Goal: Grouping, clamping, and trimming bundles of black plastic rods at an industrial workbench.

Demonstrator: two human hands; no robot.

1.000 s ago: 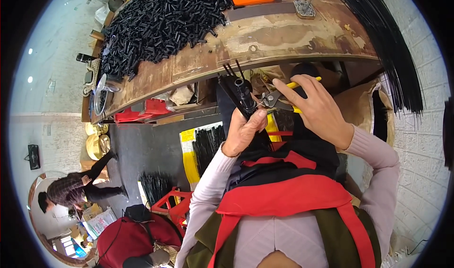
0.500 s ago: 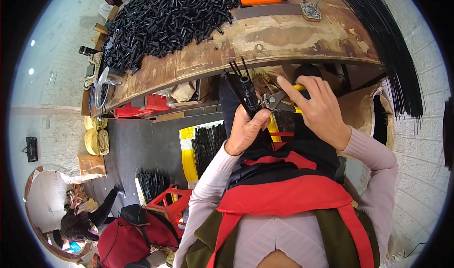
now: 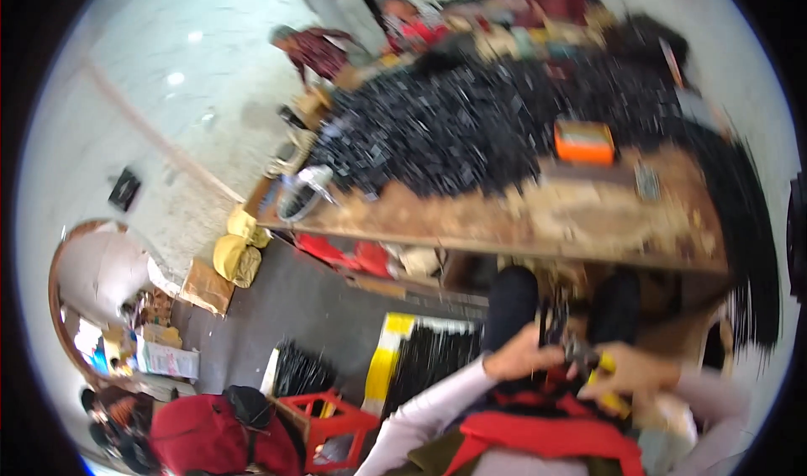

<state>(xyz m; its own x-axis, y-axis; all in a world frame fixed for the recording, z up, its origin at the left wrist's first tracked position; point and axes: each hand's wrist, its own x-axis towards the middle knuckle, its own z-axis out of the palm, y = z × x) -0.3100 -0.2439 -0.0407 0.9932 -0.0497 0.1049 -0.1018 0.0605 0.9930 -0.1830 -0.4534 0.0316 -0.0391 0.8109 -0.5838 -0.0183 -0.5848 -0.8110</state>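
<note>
My left hand (image 3: 525, 354) is closed around thin black rods (image 3: 551, 320) that point up between my dark-trousered knees. In the earlier frame a black tube piece shows with them; motion blur hides its detail now. My right hand (image 3: 643, 373) is wrapped round pliers (image 3: 607, 362) with yellow handles. The pliers' metal head lies close against the rods beside my left hand, and I cannot tell whether the jaws grip them. Both hands are low over my lap, in front of the wooden bench (image 3: 622, 211).
Black tube pieces (image 3: 437, 131) are heaped on the bench, near an orange box (image 3: 584, 142). Long black rods (image 3: 756, 241) hang over its right end. More rods (image 3: 433, 354) lie on the floor at left, by a red plastic stool (image 3: 332, 430). Other people are farther off.
My view has swung up and left, so the bench shows farther and my hands appear lower right. The pliers and rods stay in my hands.
</note>
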